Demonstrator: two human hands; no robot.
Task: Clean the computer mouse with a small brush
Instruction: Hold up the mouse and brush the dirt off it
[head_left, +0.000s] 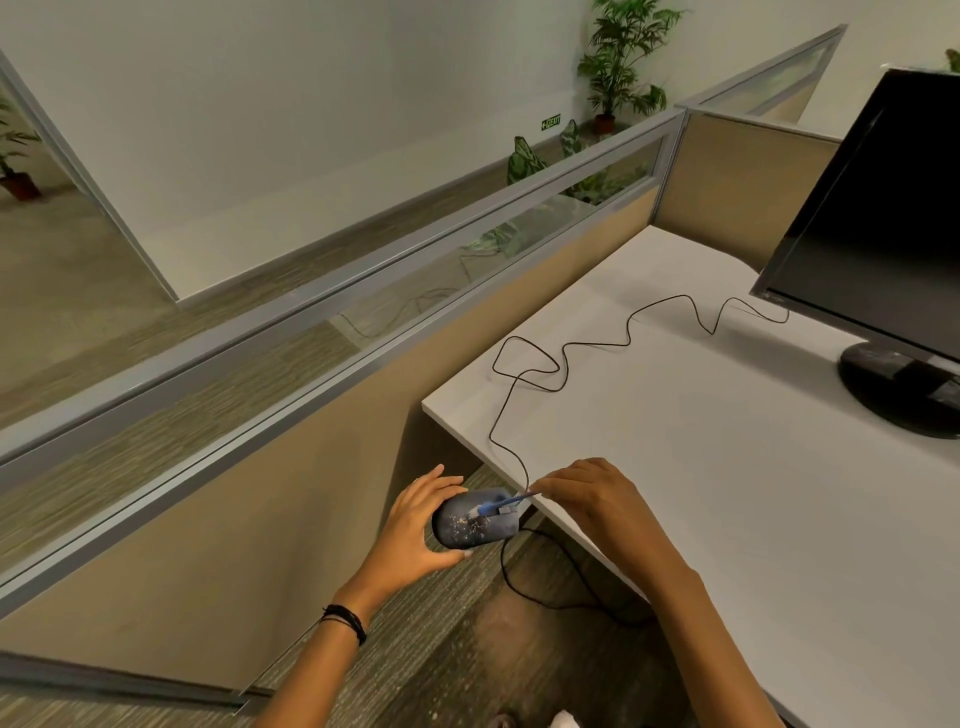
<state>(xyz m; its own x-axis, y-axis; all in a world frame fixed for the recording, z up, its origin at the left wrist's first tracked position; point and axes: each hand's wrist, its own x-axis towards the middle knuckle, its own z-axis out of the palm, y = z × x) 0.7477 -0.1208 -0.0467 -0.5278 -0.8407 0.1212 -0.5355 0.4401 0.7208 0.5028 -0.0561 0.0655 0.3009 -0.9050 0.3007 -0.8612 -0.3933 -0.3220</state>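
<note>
A dark computer mouse (470, 527) speckled with pale dust is held in the air just off the left edge of the white desk (727, 467). My left hand (415, 525) cups it from the left and below. My right hand (587, 499) pinches a small blue brush (501, 504) whose pale bristle tip rests on the mouse's top. The mouse's black cable (597, 345) runs up across the desk in loose loops toward the monitor, and another loop hangs below the desk edge.
A black monitor (883, 234) on a round stand (898, 389) occupies the desk's far right. A beige cubicle partition with a glass strip (363, 291) runs along the left. Carpeted floor lies below the hands; potted plants stand beyond the partition.
</note>
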